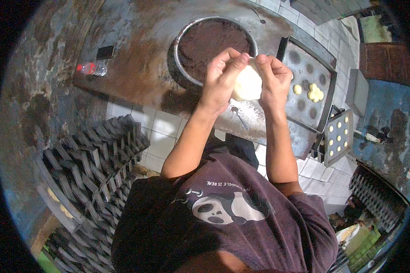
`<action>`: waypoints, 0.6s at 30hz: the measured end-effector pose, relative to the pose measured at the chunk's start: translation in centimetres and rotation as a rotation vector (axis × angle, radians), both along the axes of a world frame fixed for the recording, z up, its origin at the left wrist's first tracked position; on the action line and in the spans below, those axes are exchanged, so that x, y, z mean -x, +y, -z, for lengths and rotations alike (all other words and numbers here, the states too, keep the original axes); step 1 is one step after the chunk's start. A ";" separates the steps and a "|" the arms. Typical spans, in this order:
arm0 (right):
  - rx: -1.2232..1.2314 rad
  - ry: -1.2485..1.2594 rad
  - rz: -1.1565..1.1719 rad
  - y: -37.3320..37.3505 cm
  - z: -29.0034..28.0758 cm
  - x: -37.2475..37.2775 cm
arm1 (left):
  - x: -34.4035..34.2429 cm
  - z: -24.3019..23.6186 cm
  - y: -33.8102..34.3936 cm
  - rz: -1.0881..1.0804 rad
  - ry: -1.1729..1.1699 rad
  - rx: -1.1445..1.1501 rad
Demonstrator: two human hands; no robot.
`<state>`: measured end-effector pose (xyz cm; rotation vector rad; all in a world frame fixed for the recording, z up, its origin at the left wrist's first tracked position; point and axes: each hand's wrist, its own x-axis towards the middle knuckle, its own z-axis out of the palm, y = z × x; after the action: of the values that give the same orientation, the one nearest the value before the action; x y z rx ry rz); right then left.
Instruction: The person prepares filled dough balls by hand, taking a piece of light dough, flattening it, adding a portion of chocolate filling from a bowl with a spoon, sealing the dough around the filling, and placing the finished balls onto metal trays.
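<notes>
Both of my hands are raised over the worktable, gripping one pale, smooth lump of dough between them. My left hand pinches its upper left with thumb and fingers, and my right hand pinches its upper right. Behind them is a wide round metal pan of dark brown crumbly filling. At the right, a black-edged baking tray carries a small dough ball and a flower-shaped dough piece. A spoon lies among white powder below the dough.
The stained table holds a red-capped bottle, a black phone and, at the back, another utensil. A tray of small dough rounds sits at lower right, beside a blue surface. Dark stacked racks fill the lower left.
</notes>
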<state>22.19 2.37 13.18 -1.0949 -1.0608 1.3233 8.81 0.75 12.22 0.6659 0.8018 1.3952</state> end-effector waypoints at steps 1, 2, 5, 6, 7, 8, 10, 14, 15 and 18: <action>0.025 -0.016 -0.027 -0.2 -0.4 0.4 | 0.4 0.6 -0.1 -0.046 0.020 -0.003; 0.052 -0.031 -0.051 -0.3 -0.8 0.8 | 0.9 0.5 -0.4 -0.036 -0.084 0.065; 0.146 -0.087 -0.290 -0.7 -3.0 1.1 | 3.1 1.2 -1.0 0.068 -0.279 0.159; 0.182 -0.102 -0.397 -1.0 -3.5 1.0 | 3.5 4.7 -0.8 0.075 -0.138 -0.068; 0.121 -0.152 -0.505 -1.3 -3.6 0.8 | 3.6 5.8 -1.0 0.122 0.219 -0.236; 0.016 -0.324 -0.454 -1.6 -3.2 0.8 | 3.7 6.8 -2.0 0.149 0.324 -0.289; -0.213 -0.662 -0.356 -1.3 -1.6 0.7 | 3.9 9.1 -4.3 0.176 0.542 -0.401; 0.428 -0.793 -0.275 -2.4 9.2 -2.5 | 4.9 13.8 -7.3 0.128 0.625 -0.178; 0.345 -1.141 -0.326 -4.4 17.5 -5.4 | 5.2 14.0 -7.4 0.136 0.692 -0.102; 0.239 -1.562 -0.572 -13.1 28.9 -8.5 | 7.2 13.1 -7.9 0.116 0.664 0.081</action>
<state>30.69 -10.69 -15.75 -2.1946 -2.5030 0.8117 1.60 -7.13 -0.90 1.1168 1.3068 1.0266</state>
